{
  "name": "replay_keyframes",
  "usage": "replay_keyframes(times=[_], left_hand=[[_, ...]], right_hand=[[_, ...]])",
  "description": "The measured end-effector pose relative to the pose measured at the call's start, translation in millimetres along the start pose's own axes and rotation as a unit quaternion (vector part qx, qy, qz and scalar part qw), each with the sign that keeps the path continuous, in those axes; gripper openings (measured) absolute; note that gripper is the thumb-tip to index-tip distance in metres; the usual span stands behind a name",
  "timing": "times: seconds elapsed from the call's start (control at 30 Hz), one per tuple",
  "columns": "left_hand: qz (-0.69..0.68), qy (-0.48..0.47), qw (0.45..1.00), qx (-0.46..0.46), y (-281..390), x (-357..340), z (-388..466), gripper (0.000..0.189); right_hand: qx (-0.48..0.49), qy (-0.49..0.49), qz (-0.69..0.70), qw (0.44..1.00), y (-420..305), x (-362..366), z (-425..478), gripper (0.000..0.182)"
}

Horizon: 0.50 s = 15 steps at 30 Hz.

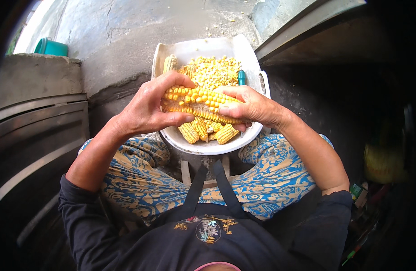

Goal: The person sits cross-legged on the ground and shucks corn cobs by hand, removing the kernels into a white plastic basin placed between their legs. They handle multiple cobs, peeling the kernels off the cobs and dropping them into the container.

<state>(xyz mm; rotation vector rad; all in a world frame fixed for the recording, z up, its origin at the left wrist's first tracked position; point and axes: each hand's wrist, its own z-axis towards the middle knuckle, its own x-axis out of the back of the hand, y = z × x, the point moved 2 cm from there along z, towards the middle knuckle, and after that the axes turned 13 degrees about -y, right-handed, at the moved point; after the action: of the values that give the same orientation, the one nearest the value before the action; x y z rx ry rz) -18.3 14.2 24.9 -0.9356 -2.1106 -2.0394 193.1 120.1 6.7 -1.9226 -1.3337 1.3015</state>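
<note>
A yellow corn cob (201, 101) is held level above a white plastic basin (208, 149), partly stripped, with a bare strip between rows of kernels. At its left end my left hand (157, 101) grips it between thumb and fingers. My right hand (252, 105) clasps the other end, its thumb pressed on the kernels. Loose corn kernels (214, 69) heap at the basin's far side. Whole corn cobs (188, 132) lie at the near side, and another cob (170, 63) leans at the far left. A teal tool handle (241, 78) stands against the basin's right side.
The basin sits between my knees, with patterned trousers (147, 176) on both sides. A teal bucket (52, 47) lies on a concrete ledge (38, 74) at far left. Stray kernels dot the concrete floor (181, 20). A door frame (306, 27) edges the right, beside dark, cluttered space.
</note>
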Motion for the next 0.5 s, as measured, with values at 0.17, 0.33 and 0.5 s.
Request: replay_keyframes(times=[0.17, 0.33, 0.5], left_hand=[[-0.029, 0.012, 0.999, 0.030, -0.7, 1.3, -2.7, 0.050], [-0.057, -0.002, 0.997, 0.057, 1.0, 6.3, -3.5, 0.051], [-0.044, -0.038, 0.995, 0.086, 0.7, 9.4, -2.3, 0.055]], right_hand=[[0.000, -0.007, -0.018, 1.000, -4.2, 3.3, 2.5, 0.044], [-0.013, -0.039, 0.030, 0.999, -9.8, 1.6, -1.0, 0.042], [-0.005, 0.003, -0.024, 1.000, -1.8, 0.9, 0.9, 0.048]])
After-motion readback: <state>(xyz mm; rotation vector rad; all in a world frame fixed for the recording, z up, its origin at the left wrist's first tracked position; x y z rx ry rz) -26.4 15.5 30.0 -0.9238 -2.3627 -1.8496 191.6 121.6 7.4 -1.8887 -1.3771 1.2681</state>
